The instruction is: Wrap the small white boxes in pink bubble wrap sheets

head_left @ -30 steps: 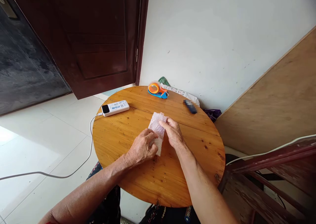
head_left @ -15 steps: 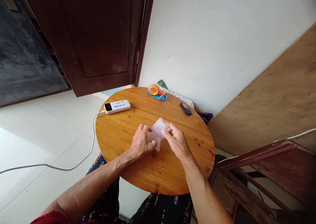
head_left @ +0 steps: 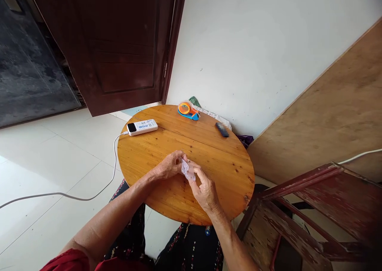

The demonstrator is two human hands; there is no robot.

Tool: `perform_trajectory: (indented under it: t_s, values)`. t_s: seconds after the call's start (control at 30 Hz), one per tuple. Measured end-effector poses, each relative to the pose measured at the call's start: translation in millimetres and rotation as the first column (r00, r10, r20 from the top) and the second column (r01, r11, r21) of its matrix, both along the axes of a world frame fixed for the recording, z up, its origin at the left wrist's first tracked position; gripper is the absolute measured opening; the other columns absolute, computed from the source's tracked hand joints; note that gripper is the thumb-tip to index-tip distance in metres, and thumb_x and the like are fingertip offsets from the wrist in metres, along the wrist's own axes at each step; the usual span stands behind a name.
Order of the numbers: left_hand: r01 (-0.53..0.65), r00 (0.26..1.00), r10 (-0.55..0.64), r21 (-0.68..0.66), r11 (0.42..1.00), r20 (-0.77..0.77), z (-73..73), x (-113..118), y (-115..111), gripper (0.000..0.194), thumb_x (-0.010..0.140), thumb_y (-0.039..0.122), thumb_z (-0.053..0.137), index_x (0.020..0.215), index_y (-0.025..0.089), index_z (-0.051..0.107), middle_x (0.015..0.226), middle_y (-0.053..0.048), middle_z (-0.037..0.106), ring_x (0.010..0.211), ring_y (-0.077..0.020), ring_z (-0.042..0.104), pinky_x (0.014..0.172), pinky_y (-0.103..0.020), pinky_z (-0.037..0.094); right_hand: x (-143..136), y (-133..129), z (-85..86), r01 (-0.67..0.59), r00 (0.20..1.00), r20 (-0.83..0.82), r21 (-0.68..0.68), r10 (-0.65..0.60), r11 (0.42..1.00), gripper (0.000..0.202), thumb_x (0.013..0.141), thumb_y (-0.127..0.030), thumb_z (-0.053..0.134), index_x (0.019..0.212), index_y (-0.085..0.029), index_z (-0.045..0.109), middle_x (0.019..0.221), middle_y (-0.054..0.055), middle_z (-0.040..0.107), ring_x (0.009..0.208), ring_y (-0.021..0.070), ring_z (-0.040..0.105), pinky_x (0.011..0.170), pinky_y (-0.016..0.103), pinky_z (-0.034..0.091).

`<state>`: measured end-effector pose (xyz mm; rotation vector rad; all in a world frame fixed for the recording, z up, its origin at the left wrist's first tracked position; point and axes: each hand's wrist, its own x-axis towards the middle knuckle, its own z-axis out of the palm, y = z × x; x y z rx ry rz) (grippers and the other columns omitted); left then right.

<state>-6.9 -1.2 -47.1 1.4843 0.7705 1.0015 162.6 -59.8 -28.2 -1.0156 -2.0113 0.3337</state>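
A small bundle of clear bubble wrap (head_left: pixel 188 170) is held between my two hands over the near middle of the round wooden table (head_left: pixel 143 151). My left hand (head_left: pixel 171 165) pinches its left side, fingers curled. From the right, my right hand (head_left: pixel 205 187) grips it between thumb and fingers. One open, folded end of the wrap faces me. Whether anything lies inside the wrap I cannot tell.
At the table's back stands an orange and blue tape dispenser (head_left: pixel 188 110). A white power bank (head_left: pixel 142 127) with a cable (head_left: pixel 115 159) lies on the left. A dark, blurred-out object (head_left: pixel 222 129) is at back right. Wooden steps (head_left: pixel 298 211) stand to the right.
The bubble wrap, flatter on the table before, is now a smaller bundle tilted up toward me. My right hand has come lower and round its near right side. The view has shifted slightly.
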Motion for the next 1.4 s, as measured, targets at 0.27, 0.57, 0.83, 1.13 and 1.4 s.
perform_trajectory:
  t_s: [0.27, 0.57, 0.83, 1.13, 1.4]
  values:
    - [0.102, 0.944, -0.023, 0.225, 0.969, -0.33, 23.3, -31, -8, 0.018, 0.076, 0.025, 0.067, 0.09, 0.018, 0.058, 0.122, -0.011, 0.064, 0.117, -0.0258, 0.057, 0.094, -0.034, 0.048, 4, 3, -13.9, 0.006, 1.0, 0.029, 0.095, -0.009, 0.995, 0.034, 0.085, -0.006, 0.051, 0.112, -0.024, 0.06, 0.122, 0.009, 0.068, 0.121, 0.0214, 0.06, 0.105, 0.038, 0.049]
    - [0.172, 0.871, 0.057, 0.412, 0.895, -0.488, 20.7, -35, -11, 0.049, 0.079, 0.022, 0.067, 0.126, 0.021, 0.055, 0.138, -0.012, 0.055, 0.127, -0.0268, 0.052, 0.109, -0.042, 0.041, 7, 7, -16.0, -0.011, 0.999, 0.045, 0.089, 0.007, 0.996, 0.029, 0.085, -0.006, 0.049, 0.103, -0.025, 0.063, 0.121, 0.008, 0.069, 0.121, 0.0229, 0.061, 0.104, 0.043, 0.051]
    - [0.073, 0.93, 0.072, 0.373, 0.925, -0.361, 16.7, -23, -6, 0.026, 0.076, 0.019, 0.063, 0.102, 0.017, 0.062, 0.106, -0.007, 0.068, 0.1, -0.0206, 0.064, 0.088, -0.029, 0.049, 9, 10, -11.1, -0.033, 0.999, 0.015, 0.082, 0.031, 0.996, 0.028, 0.085, -0.007, 0.048, 0.1, -0.025, 0.062, 0.12, 0.008, 0.069, 0.118, 0.0224, 0.062, 0.103, 0.041, 0.05]
    - [-0.163, 0.796, 0.2, 0.115, 0.98, -0.572, 22.2, -7, 9, 0.024, 0.081, 0.033, 0.056, 0.068, 0.013, 0.06, 0.058, 0.003, 0.047, 0.058, -0.0113, 0.044, 0.055, -0.023, 0.032, 10, 45, -1.1, -0.045, 0.97, -0.231, -0.453, -0.069, 0.89, 0.02, 0.087, -0.039, 0.057, 0.084, -0.02, 0.062, 0.075, 0.0, 0.067, 0.067, 0.0168, 0.061, 0.061, 0.026, 0.049]
    - [0.05, 0.994, -0.06, -0.117, 0.992, -0.087, 14.2, -14, 12, 0.055, 0.072, 0.032, 0.075, 0.12, 0.013, 0.057, 0.102, -0.007, 0.066, 0.09, -0.0198, 0.061, 0.077, -0.029, 0.049, 11, 75, -5.2, -0.012, 0.975, -0.196, -0.522, -0.107, 0.853, 0.027, 0.083, -0.044, 0.059, 0.085, -0.018, 0.068, 0.076, -0.001, 0.068, 0.071, 0.0167, 0.059, 0.065, 0.026, 0.046]
